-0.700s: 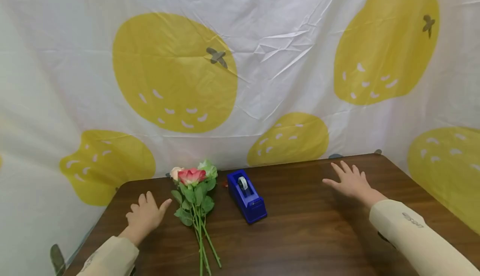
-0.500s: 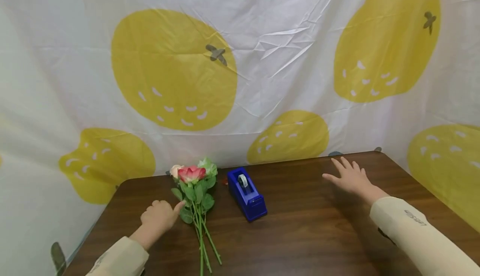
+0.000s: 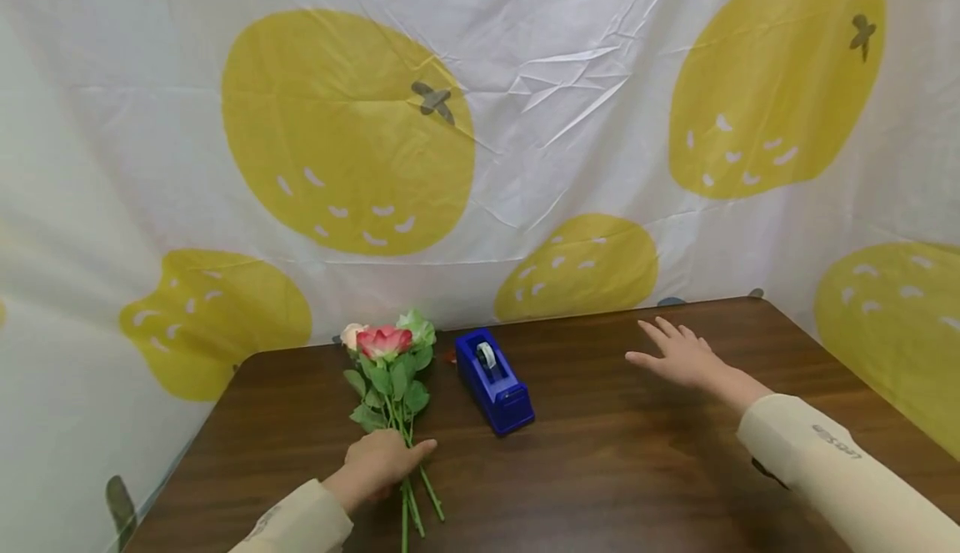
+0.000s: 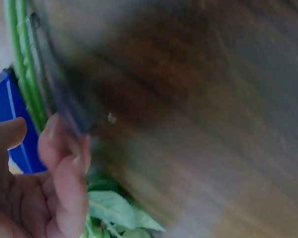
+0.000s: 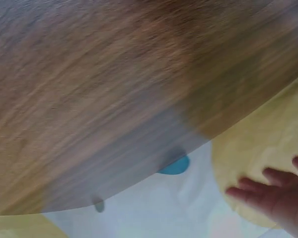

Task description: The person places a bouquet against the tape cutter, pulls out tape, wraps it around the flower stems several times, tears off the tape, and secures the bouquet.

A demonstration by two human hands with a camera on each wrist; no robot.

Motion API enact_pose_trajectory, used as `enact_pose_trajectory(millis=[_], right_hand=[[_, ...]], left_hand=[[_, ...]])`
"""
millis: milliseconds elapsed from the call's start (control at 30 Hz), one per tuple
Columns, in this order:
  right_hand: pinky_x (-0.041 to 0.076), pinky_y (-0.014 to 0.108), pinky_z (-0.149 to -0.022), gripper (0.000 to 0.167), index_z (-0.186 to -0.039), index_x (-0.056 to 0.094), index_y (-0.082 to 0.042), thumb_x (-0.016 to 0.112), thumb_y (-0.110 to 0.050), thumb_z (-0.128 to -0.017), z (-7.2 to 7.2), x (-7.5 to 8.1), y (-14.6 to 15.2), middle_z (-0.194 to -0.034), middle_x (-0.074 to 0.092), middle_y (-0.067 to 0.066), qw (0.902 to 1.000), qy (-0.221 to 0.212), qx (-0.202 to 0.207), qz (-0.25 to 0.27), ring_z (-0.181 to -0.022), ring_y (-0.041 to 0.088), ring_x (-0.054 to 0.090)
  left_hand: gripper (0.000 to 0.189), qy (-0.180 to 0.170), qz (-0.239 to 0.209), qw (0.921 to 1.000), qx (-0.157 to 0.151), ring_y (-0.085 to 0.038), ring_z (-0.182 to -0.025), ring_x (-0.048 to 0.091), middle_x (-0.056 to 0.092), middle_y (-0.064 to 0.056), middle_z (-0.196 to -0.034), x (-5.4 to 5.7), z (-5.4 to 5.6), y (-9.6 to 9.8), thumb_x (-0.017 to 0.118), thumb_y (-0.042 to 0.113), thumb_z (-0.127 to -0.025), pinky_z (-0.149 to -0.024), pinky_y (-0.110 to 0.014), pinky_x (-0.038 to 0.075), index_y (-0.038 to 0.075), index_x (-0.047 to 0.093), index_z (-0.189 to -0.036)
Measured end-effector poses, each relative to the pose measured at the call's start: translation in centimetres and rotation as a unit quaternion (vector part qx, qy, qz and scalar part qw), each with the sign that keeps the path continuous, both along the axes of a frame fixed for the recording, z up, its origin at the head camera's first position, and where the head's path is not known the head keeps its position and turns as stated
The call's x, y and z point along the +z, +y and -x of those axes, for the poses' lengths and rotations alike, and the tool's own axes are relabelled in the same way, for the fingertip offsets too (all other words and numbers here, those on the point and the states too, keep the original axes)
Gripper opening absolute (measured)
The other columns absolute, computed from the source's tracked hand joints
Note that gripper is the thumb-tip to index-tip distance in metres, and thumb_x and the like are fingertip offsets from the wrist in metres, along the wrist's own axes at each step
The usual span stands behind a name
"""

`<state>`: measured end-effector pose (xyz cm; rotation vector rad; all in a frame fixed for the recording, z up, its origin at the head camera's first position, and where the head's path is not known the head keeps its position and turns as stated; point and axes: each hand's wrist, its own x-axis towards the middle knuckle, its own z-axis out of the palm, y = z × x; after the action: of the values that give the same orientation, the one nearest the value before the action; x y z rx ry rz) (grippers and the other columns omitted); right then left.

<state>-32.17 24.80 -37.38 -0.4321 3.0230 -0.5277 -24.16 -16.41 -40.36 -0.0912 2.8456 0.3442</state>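
Observation:
Artificial flowers lie on the wooden table: a pink-red rose [image 3: 384,342], a pale cream bloom [image 3: 352,336] and a pale green bloom [image 3: 417,329], above green leaves [image 3: 388,376]. My left hand [image 3: 382,457] is over their green stems [image 3: 415,507]. In the left wrist view its fingers [image 4: 69,183] bend beside the stems [image 4: 27,69], and the thumb [image 4: 12,134] stands apart from them. A blue tape dispenser [image 3: 495,386] with a roll of tape stands right of the flowers. Above the table's right side, my right hand [image 3: 678,357] is spread and holds nothing.
The dark brown table [image 3: 600,470] ends at the back against a white curtain [image 3: 562,119] printed with large yellow fruit. The curtain also hangs along both sides. A small reddish bit [image 3: 450,356] lies left of the dispenser.
My left hand has moved right and toward me, from left of the flowers to over their stems. My right hand has shifted slightly left. Flowers and dispenser stay in place.

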Motion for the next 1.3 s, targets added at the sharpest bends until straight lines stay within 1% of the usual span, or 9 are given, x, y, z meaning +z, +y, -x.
enact_pose_trajectory(millis=[200, 367, 467, 533, 633, 800, 900, 1100, 1300], right_hand=[[0.018, 0.068, -0.095, 0.079, -0.142, 0.02, 0.005, 0.039, -0.053, -0.092, -0.6, 0.1, -1.2, -0.142, 0.011, 0.038, 0.9943, -0.088, 0.057, 0.018, -0.125, 0.059, 0.015], [0.018, 0.067, -0.097, 0.077, -0.141, 0.021, 0.005, 0.039, -0.052, -0.093, -0.9, 0.2, -1.5, -0.141, 0.014, 0.038, 0.9928, -0.099, 0.063, 0.023, -0.126, 0.057, 0.016], [0.019, 0.066, -0.097, 0.076, -0.141, 0.021, 0.005, 0.039, -0.051, -0.093, -1.0, 0.3, -1.5, -0.141, 0.014, 0.038, 0.9907, -0.117, 0.063, 0.028, -0.127, 0.056, 0.016], [0.018, 0.065, -0.098, 0.075, -0.141, 0.02, 0.005, 0.039, -0.05, -0.094, -1.2, 0.3, -1.5, -0.141, 0.014, 0.038, 0.9893, -0.128, 0.063, 0.03, -0.128, 0.055, 0.015], [0.018, 0.066, -0.098, 0.074, -0.142, 0.02, 0.005, 0.038, -0.049, -0.094, -1.3, 0.4, -1.4, -0.141, 0.014, 0.038, 0.9892, -0.13, 0.06, 0.03, -0.128, 0.055, 0.015], [0.018, 0.065, -0.098, 0.073, -0.141, 0.022, 0.005, 0.038, -0.049, -0.094, -1.5, 0.5, -1.0, -0.14, 0.015, 0.039, 0.989, -0.136, 0.052, 0.026, -0.127, 0.055, 0.016], [0.018, 0.064, -0.099, 0.072, -0.141, 0.023, 0.005, 0.038, -0.049, -0.095, -1.6, 0.4, -0.8, -0.141, 0.016, 0.038, 0.9886, -0.141, 0.048, 0.023, -0.128, 0.054, 0.016], [0.018, 0.063, -0.1, 0.074, -0.14, 0.023, 0.006, 0.038, -0.049, -0.094, -1.5, 0.1, -0.5, -0.141, 0.017, 0.038, 0.9886, -0.138, 0.054, 0.027, -0.128, 0.054, 0.017], [0.018, 0.062, -0.101, 0.073, -0.14, 0.023, 0.008, 0.038, -0.048, -0.095, -1.6, -0.1, -0.4, -0.141, 0.019, 0.037, 0.9886, -0.134, 0.061, 0.029, -0.129, 0.053, 0.017]], left_hand=[[0.05, -0.016, -0.023, 0.9996, 0.006, -0.016, -0.041, 0.053, 0.055, -0.005, -0.046, -0.7, 0.4, 0.1, 0.056, 0.048, -0.085, -0.042, -0.031, 0.043, 0.01, 0.058, -0.053], [0.036, -0.016, -0.097, 0.9948, 0.026, -0.016, -0.037, 0.052, 0.053, -0.004, -0.043, -1.0, 0.4, -0.7, 0.058, 0.029, -0.083, -0.039, -0.032, 0.045, 0.007, 0.058, -0.054], [0.028, -0.027, -0.163, 0.9849, 0.051, -0.014, -0.036, 0.05, 0.049, -0.004, -0.043, -1.3, 0.3, -1.3, 0.057, 0.021, -0.08, -0.039, -0.032, 0.046, 0.007, 0.054, -0.056], [0.022, -0.058, -0.216, 0.9718, 0.074, -0.013, -0.038, 0.05, 0.049, -0.004, -0.046, -1.4, 0.2, -1.7, 0.056, 0.018, -0.081, -0.041, -0.03, 0.048, 0.006, 0.054, -0.063], [0.017, -0.123, -0.303, 0.9394, 0.103, -0.011, -0.043, 0.052, 0.057, -0.005, -0.056, -1.6, 0.1, -2.2, 0.052, 0.016, -0.085, -0.046, -0.026, 0.048, 0.004, 0.057, -0.075], [0.02, -0.192, -0.461, 0.8594, 0.111, -0.011, -0.056, 0.059, 0.065, 0.0, -0.069, -2.0, -0.6, -2.8, 0.038, 0.014, -0.097, -0.057, -0.028, 0.049, 0.003, 0.052, -0.087], [0.02, -0.152, -0.53, 0.822, 0.143, -0.012, -0.056, 0.058, 0.057, 0.001, -0.064, -2.0, -1.5, -2.5, 0.032, 0.014, -0.099, -0.059, -0.031, 0.051, 0.001, 0.045, -0.095], [0.023, 0.008, -0.572, 0.7965, 0.195, -0.007, -0.043, 0.039, 0.036, 0.004, -0.054, -1.6, -2.8, -1.1, 0.029, 0.018, -0.099, -0.043, -0.023, 0.039, -0.002, 0.04, -0.101], [0.026, 0.065, -0.587, 0.7823, 0.198, -0.007, -0.042, 0.035, 0.033, 0.003, -0.054, -1.5, -3.3, -0.6, 0.027, 0.023, -0.1, -0.042, -0.024, 0.034, 0.0, 0.039, -0.099]])
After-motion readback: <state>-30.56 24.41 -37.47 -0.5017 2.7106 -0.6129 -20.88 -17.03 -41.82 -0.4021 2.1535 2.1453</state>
